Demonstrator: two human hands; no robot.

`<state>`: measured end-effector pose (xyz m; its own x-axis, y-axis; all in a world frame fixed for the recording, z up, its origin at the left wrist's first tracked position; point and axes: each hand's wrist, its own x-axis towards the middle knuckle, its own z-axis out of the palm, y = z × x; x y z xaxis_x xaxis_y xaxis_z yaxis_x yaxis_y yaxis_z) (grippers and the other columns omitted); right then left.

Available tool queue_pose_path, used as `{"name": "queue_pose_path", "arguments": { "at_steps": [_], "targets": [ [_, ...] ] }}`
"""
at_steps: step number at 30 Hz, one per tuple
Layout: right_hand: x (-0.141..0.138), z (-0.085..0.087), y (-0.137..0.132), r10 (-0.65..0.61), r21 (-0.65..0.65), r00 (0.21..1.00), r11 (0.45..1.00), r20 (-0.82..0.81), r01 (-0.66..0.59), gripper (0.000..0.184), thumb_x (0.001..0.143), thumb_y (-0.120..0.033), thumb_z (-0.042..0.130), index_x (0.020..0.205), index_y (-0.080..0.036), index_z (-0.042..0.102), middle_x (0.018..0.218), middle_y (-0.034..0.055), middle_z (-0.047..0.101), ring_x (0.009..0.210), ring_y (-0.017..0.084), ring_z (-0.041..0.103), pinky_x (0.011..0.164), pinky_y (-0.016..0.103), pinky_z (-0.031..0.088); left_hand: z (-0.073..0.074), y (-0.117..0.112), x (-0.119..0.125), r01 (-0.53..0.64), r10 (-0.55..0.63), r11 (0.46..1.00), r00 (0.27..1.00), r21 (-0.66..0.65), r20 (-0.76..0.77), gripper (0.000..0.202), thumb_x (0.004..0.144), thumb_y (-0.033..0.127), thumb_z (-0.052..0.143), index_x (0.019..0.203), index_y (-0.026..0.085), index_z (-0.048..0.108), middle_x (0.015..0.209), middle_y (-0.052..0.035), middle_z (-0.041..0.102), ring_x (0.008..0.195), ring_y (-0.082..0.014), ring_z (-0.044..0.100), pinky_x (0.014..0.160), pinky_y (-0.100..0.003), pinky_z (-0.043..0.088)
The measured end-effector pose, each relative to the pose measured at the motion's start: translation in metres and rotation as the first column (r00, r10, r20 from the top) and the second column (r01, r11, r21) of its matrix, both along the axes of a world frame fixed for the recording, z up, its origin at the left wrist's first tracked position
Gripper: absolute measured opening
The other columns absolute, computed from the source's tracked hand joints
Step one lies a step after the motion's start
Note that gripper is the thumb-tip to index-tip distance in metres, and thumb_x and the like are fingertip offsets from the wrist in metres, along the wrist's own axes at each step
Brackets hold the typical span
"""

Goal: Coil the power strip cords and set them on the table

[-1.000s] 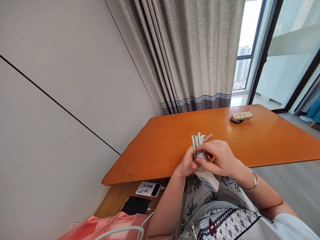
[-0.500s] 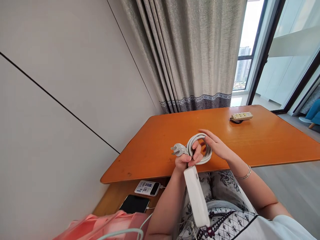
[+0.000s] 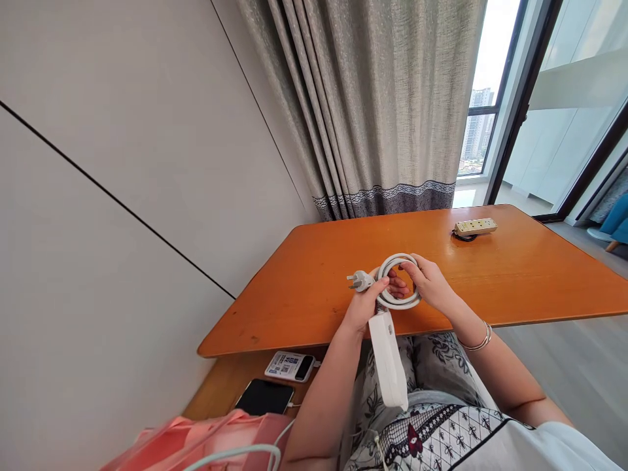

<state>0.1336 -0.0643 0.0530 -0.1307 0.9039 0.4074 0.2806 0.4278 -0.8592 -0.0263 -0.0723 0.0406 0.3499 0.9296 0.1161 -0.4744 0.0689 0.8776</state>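
A white power strip (image 3: 387, 360) hangs from its cord over my lap, just in front of the table edge. Its white cord is wound into a round coil (image 3: 400, 303), held above the table's near side. My left hand (image 3: 366, 302) is closed on the coil's left side, thumb in front and fingers partly showing through the loop. Beside that thumb the white plug (image 3: 360, 281) sticks out to the left, prongs outward. On the coil's right side my right hand (image 3: 429, 281) is closed, its thumb reaching inside the loop.
A beige power strip (image 3: 475, 227) with a dark cord lies at the table's (image 3: 304, 281) far right. Lower left, a white power bank (image 3: 289, 366) and a black phone (image 3: 265, 397) rest on a lower wooden surface, near a pink bag (image 3: 216, 438). A curtain (image 3: 392, 104) hangs behind.
The coil, plug and strip have risen and shifted slightly right. My right hand has gone from loosely touching the coil to gripping its right side; my left thumb now lies across the coil.
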Motion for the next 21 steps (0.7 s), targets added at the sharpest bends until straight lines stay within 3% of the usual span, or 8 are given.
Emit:
{"name": "queue_pose_path", "arguments": {
  "at_steps": [2, 5, 8, 10, 13, 16, 18, 21],
  "targets": [
    [0.001, -0.001, 0.001, -0.014, 0.010, 0.999, 1.000, 0.034, 0.014, 0.040, 0.092, -0.058, 0.046, 0.081, -0.021, 0.056, 0.074, 0.0004, 0.059, 0.069, 0.015, 0.051, 0.069, 0.029, 0.042, 0.000, 0.000, 0.002, -0.044, 0.044, 0.999, 0.999, -0.012, -0.026, 0.037, 0.064, 0.037, 0.084, 0.087, 0.018, 0.060, 0.071, -0.0034, 0.071, 0.075, -0.0253, 0.073, 0.069, -0.035, 0.059],
    [0.002, -0.008, 0.004, 0.062, 0.020, 0.998, 0.998, -0.029, -0.062, 0.045, 0.093, -0.063, 0.042, 0.085, -0.021, 0.057, 0.074, 0.0007, 0.059, 0.069, 0.016, 0.052, 0.067, 0.029, 0.044, 0.002, 0.000, 0.004, -0.075, 0.075, 0.997, 0.997, -0.015, -0.014, 0.035, 0.064, 0.032, 0.085, 0.084, 0.018, 0.061, 0.070, -0.0026, 0.071, 0.075, -0.0241, 0.074, 0.070, -0.034, 0.059],
    [0.003, -0.023, 0.008, 0.140, 0.085, 0.978, 0.988, -0.155, -0.128, 0.055, 0.097, -0.064, 0.029, 0.108, -0.019, 0.059, 0.086, 0.0048, 0.063, 0.079, 0.018, 0.058, 0.072, 0.032, 0.049, 0.006, -0.001, 0.003, -0.137, 0.141, 0.988, 0.989, -0.068, 0.054, 0.032, 0.065, 0.029, 0.084, 0.083, 0.017, 0.060, 0.065, 0.0003, 0.067, 0.068, -0.0199, 0.072, 0.068, -0.031, 0.058],
    [0.004, -0.039, 0.011, 0.104, 0.089, 0.979, 0.992, -0.175, -0.090, 0.052, 0.100, -0.057, 0.027, 0.120, -0.019, 0.056, 0.096, 0.0078, 0.065, 0.086, 0.019, 0.061, 0.077, 0.034, 0.052, 0.012, -0.001, 0.001, -0.195, 0.214, 0.970, 0.969, -0.147, 0.125, 0.029, 0.066, 0.026, 0.082, 0.083, 0.016, 0.060, 0.062, 0.0033, 0.063, 0.060, -0.0141, 0.067, 0.062, -0.026, 0.056],
    [0.007, -0.068, 0.011, 0.015, 0.053, 0.999, 0.998, 0.041, -0.017, 0.041, 0.096, -0.043, 0.044, 0.129, -0.020, 0.052, 0.104, 0.0090, 0.066, 0.082, 0.018, 0.062, 0.078, 0.036, 0.054, 0.020, 0.001, -0.002, -0.271, 0.329, 0.930, 0.915, -0.248, 0.234, 0.020, 0.070, 0.020, 0.076, 0.083, 0.015, 0.061, 0.062, 0.0050, 0.061, 0.054, -0.0077, 0.061, 0.056, -0.019, 0.051],
    [0.008, -0.094, 0.004, 0.032, 0.144, 0.965, 0.987, 0.260, -0.072, 0.060, 0.086, -0.037, 0.061, 0.141, -0.021, 0.044, 0.128, 0.0151, 0.059, 0.088, 0.020, 0.064, 0.082, 0.042, 0.055, 0.022, 0.002, 0.001, -0.360, 0.428, 0.894, 0.862, -0.266, 0.273, 0.018, 0.071, 0.020, 0.076, 0.082, 0.016, 0.062, 0.066, 0.0037, 0.064, 0.059, -0.0086, 0.065, 0.059, -0.019, 0.052],
    [0.008, -0.103, -0.003, 0.064, 0.223, 0.963, 0.967, 0.260, -0.124, 0.056, 0.087, -0.039, 0.060, 0.139, -0.022, 0.049, 0.135, 0.0160, 0.055, 0.097, 0.023, 0.065, 0.086, 0.044, 0.056, 0.020, 0.003, 0.005, -0.434, 0.481, 0.874, 0.839, -0.220, 0.255, 0.024, 0.069, 0.024, 0.079, 0.082, 0.017, 0.061, 0.069, 0.0028, 0.067, 0.065, -0.0113, 0.068, 0.065, -0.022, 0.054],
    [0.006, -0.104, -0.012, 0.092, 0.248, 0.972, 0.958, 0.218, -0.146, 0.034, 0.095, -0.041, 0.049, 0.122, -0.027, 0.064, 0.118, 0.0092, 0.067, 0.096, 0.022, 0.067, 0.085, 0.040, 0.056, 0.011, 0.007, 0.008, -0.511, 0.515, 0.856, 0.832, -0.078, 0.205, 0.034, 0.065, 0.031, 0.084, 0.086, 0.019, 0.060, 0.072, 0.0026, 0.069, 0.075, -0.0161, 0.072, 0.073, -0.027, 0.056]
  ]
}}
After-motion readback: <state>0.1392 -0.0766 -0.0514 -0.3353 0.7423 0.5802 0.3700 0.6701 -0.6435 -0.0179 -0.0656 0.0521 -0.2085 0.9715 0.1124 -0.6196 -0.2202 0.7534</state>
